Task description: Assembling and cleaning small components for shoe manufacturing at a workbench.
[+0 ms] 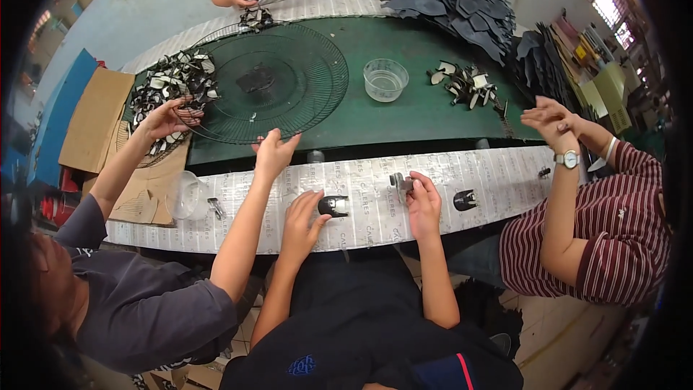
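My left hand [299, 222] lies on the silvery paper-covered strip, fingers stretched out. Its fingertips and thumb are at the left edge of a small black piece [333, 206] with a curved end, a notched end and a pale patch. Raised a little above the strip, my right hand [424, 206] grips a small grey, stubby tool [399, 182] between thumb and fingers; its exact kind is unclear. A similar black piece [465, 200] lies to the right of that hand.
A co-worker at left holds a round black wire rack [317, 126] over a pile of black-and-white pieces [162, 94]. Another, in stripes [577, 245], sits at right. A third person stands opposite. A clear tub [385, 81] and stacked dark sheets [462, 3] are on the green table [361, 126].
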A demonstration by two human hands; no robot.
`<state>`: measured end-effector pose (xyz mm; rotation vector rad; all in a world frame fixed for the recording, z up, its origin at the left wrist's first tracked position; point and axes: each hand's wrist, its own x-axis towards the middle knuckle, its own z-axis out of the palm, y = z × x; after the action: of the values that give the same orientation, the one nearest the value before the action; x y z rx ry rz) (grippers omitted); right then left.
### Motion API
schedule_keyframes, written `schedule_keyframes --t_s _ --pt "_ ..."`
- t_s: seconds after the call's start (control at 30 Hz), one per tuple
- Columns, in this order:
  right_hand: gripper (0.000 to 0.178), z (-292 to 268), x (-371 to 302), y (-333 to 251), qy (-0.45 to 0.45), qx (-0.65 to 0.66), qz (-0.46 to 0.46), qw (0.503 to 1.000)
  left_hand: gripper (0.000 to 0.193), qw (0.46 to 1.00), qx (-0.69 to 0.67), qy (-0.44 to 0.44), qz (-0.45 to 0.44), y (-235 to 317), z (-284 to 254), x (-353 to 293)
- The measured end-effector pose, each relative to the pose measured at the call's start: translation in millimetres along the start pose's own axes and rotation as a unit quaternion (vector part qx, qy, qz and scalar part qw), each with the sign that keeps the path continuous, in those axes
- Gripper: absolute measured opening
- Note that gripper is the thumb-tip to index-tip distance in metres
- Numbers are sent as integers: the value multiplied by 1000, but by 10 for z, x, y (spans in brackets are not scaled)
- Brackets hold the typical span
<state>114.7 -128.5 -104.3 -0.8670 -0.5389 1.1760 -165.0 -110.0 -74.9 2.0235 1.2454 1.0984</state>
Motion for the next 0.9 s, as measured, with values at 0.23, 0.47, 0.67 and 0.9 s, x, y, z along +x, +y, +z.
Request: schedule_keyframes --t_s 0.23,0.47,0.67,0.9 --pt "27 22 -47 -13 13 2 5 1000 20 996 79 -19 31 -47 80 -64" --pt "28 13 -28 -8 0 4 10 1000 20 998 42 18 30 -56 50 -87" --pt "25 20 -47 -2 1 18 13 1000 29 996 -60 25 60 451 -118 236" --pt "25 19 -19 0 -1 23 22 999 34 953 -24 245 176 819 -327 1378"
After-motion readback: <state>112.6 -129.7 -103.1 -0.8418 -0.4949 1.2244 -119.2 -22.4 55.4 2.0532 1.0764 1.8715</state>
